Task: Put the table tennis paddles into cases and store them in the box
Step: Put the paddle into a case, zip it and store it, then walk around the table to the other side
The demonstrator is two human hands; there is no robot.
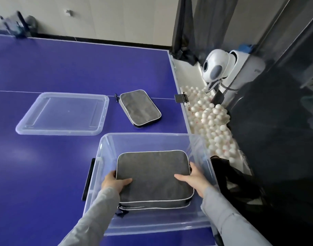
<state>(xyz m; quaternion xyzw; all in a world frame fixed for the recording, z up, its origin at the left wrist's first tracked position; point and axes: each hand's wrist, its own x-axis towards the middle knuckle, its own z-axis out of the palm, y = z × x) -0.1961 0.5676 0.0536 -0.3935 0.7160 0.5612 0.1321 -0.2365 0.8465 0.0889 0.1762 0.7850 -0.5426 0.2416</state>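
Both hands are putting a gray case (pixel 153 176) down into the clear box (pixel 145 139) on the blue tabletop (pixel 45 68). The left hand (pixel 114 182) grips its left edge and the right hand (pixel 194 180) grips its right edge — thumbs on top, fingers curled around the sides. Next, I think, they must let go and reach for the second case (pixel 140 108), which lies past the box. The clear lid (pixel 63 113) waits to the left. Many white balls (pixel 212 118) sit beside the table, out of the way — nothing blocks the reach.
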